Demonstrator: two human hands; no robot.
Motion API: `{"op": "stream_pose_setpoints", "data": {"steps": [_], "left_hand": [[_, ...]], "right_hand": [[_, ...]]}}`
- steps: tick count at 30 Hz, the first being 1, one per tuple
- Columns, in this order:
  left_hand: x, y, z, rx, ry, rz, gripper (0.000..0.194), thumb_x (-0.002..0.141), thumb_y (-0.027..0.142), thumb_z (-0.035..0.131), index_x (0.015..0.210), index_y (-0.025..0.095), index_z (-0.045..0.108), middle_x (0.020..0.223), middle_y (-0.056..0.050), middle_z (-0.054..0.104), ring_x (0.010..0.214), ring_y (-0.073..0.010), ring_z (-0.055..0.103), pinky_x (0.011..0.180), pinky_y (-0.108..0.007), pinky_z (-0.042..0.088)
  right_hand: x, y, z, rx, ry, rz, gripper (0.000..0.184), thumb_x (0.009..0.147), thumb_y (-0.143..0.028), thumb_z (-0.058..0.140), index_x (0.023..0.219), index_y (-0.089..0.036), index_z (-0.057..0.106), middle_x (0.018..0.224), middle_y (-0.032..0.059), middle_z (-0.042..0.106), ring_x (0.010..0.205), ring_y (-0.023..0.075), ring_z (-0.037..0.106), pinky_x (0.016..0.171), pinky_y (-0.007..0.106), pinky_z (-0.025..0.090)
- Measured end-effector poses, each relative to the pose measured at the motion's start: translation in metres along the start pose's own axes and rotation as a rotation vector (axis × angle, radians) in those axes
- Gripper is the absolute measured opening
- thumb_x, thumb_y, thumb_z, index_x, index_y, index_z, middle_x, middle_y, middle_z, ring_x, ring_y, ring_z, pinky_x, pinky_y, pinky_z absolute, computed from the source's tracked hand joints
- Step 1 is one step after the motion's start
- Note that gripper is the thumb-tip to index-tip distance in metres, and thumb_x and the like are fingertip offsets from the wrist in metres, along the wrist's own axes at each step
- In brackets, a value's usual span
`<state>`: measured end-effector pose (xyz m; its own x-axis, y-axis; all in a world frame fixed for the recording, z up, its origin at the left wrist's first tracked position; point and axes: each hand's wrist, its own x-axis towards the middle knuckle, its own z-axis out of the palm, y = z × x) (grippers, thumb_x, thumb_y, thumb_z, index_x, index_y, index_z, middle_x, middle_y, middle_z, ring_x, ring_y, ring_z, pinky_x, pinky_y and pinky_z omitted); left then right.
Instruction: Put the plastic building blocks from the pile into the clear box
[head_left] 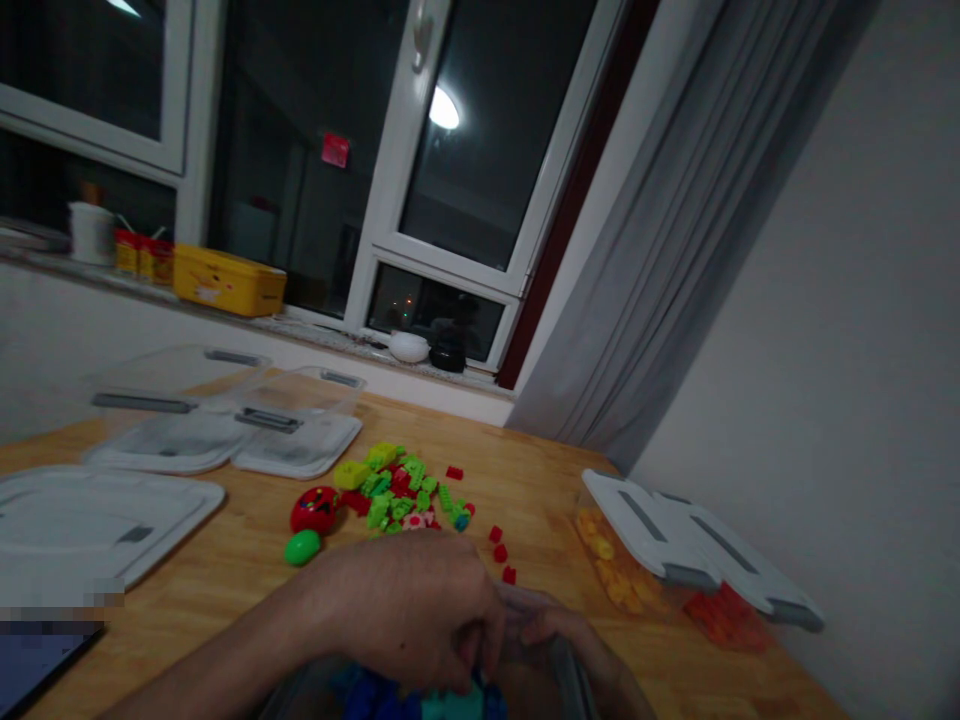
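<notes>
My left hand (pixel 409 605) reaches in from the lower left, over a clear plastic box (pixel 574 680) at the bottom edge. Its fingers are bent and pressed together just above blue toy blocks (pixel 375 697) and a teal block (pixel 452 703) in the box. Whatever the fingertips pinch is hidden. On the box's right side, my right hand (pixel 581 645) is closed around the rim. Beyond the box lies a loose pile of green toy blocks (pixel 409 505), mixed with red, yellow and pink ones.
Left of the pile are a red ball (pixel 314 511) and a green egg-shaped piece (pixel 302 547). A white lid (pixel 97 510) and clear boxes (pixel 300 430) lie at left, a dark screen (pixel 41 665) nearer. Lidded boxes (pixel 630 580) with orange and red pieces stand at right.
</notes>
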<state>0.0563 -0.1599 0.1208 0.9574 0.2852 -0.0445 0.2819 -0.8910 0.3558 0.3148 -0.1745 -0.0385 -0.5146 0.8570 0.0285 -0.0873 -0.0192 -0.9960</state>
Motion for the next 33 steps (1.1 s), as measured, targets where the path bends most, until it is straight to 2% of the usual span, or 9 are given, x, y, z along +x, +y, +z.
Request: {"op": "stream_pose_setpoints", "data": {"steps": [5, 8, 12, 16, 20, 22, 24, 26, 33], "left_hand": [[0.003, -0.025, -0.009, -0.165, 0.163, 0.050, 0.019, 0.088, 0.021, 0.077, 0.104, 0.025, 0.086, 0.092, 0.000, 0.087, 0.080, -0.0165, 0.078, 0.070, -0.022, 0.052], [0.010, -0.054, -0.011, -0.268, 0.323, 0.028, 0.017, 0.095, 0.028, 0.073, 0.105, 0.024, 0.086, 0.098, -0.002, 0.087, 0.089, -0.0183, 0.078, 0.077, -0.024, 0.053], [0.027, -0.102, -0.002, -0.348, 0.484, -0.102, 0.028, 0.099, 0.039, 0.067, 0.110, 0.020, 0.084, 0.102, -0.005, 0.087, 0.093, -0.0210, 0.078, 0.078, -0.027, 0.054], [0.048, -0.148, 0.028, -0.214, 0.555, -0.211, 0.033, 0.103, 0.037, 0.056, 0.116, 0.018, 0.080, 0.108, -0.007, 0.086, 0.096, -0.0213, 0.079, 0.084, -0.029, 0.057], [0.068, -0.178, 0.073, -0.109, 0.521, -0.258, 0.036, 0.103, 0.031, 0.057, 0.132, 0.015, 0.072, 0.131, -0.015, 0.080, 0.113, -0.0268, 0.077, 0.099, -0.038, 0.058], [0.076, -0.185, 0.095, -0.039, 0.484, -0.250, 0.039, 0.100, 0.030, 0.062, 0.137, 0.018, 0.069, 0.142, -0.018, 0.075, 0.128, -0.0326, 0.071, 0.114, -0.049, 0.052], [0.083, -0.188, 0.114, 0.015, 0.447, -0.204, 0.041, 0.099, 0.032, 0.066, 0.139, 0.021, 0.069, 0.150, -0.017, 0.070, 0.142, -0.0352, 0.063, 0.127, -0.056, 0.037], [0.088, -0.190, 0.128, 0.086, 0.437, -0.167, 0.041, 0.102, 0.036, 0.064, 0.140, 0.022, 0.069, 0.154, -0.016, 0.068, 0.147, -0.0346, 0.059, 0.133, -0.057, 0.026], [0.093, -0.203, 0.151, 0.246, 0.417, -0.275, 0.048, 0.107, 0.049, 0.054, 0.149, 0.029, 0.067, 0.163, -0.015, 0.061, 0.150, -0.0374, 0.056, 0.134, -0.061, 0.024]], "right_hand": [[-0.005, -0.012, 0.012, 0.148, -0.041, 0.008, 0.066, 0.070, -0.021, 0.059, 0.133, -0.019, 0.079, 0.135, 0.0114, 0.079, 0.127, 0.0293, 0.071, 0.113, 0.044, 0.047], [-0.008, -0.006, 0.007, 0.189, -0.041, 0.064, 0.069, 0.071, -0.021, 0.062, 0.138, -0.017, 0.076, 0.142, 0.0153, 0.076, 0.136, 0.0330, 0.068, 0.119, 0.051, 0.044], [-0.004, 0.010, -0.009, 0.211, -0.064, 0.103, 0.070, 0.069, -0.024, 0.067, 0.138, -0.017, 0.076, 0.148, 0.0176, 0.072, 0.141, 0.0367, 0.065, 0.120, 0.056, 0.043], [0.001, 0.018, -0.015, 0.227, -0.058, 0.110, 0.066, 0.068, -0.026, 0.071, 0.133, -0.020, 0.079, 0.144, 0.0154, 0.074, 0.136, 0.0351, 0.069, 0.114, 0.053, 0.049], [-0.005, 0.005, -0.002, 0.215, -0.045, 0.081, 0.066, 0.070, -0.022, 0.066, 0.135, -0.018, 0.078, 0.143, 0.0141, 0.075, 0.136, 0.0324, 0.070, 0.116, 0.049, 0.049], [-0.010, -0.004, 0.006, 0.216, -0.021, 0.064, 0.067, 0.072, -0.020, 0.063, 0.138, -0.015, 0.076, 0.145, 0.0149, 0.074, 0.138, 0.0323, 0.068, 0.120, 0.049, 0.046], [-0.013, -0.009, 0.011, 0.214, -0.010, 0.063, 0.067, 0.072, -0.019, 0.063, 0.137, -0.014, 0.076, 0.144, 0.0157, 0.075, 0.139, 0.0328, 0.067, 0.121, 0.051, 0.044], [-0.014, -0.010, 0.011, 0.202, -0.009, 0.069, 0.068, 0.071, -0.019, 0.063, 0.138, -0.013, 0.076, 0.144, 0.0171, 0.075, 0.139, 0.0340, 0.067, 0.122, 0.052, 0.043], [-0.010, -0.003, 0.000, 0.185, -0.055, 0.076, 0.072, 0.070, -0.018, 0.061, 0.140, -0.014, 0.075, 0.147, 0.0161, 0.073, 0.141, 0.0352, 0.065, 0.123, 0.054, 0.042]]}}
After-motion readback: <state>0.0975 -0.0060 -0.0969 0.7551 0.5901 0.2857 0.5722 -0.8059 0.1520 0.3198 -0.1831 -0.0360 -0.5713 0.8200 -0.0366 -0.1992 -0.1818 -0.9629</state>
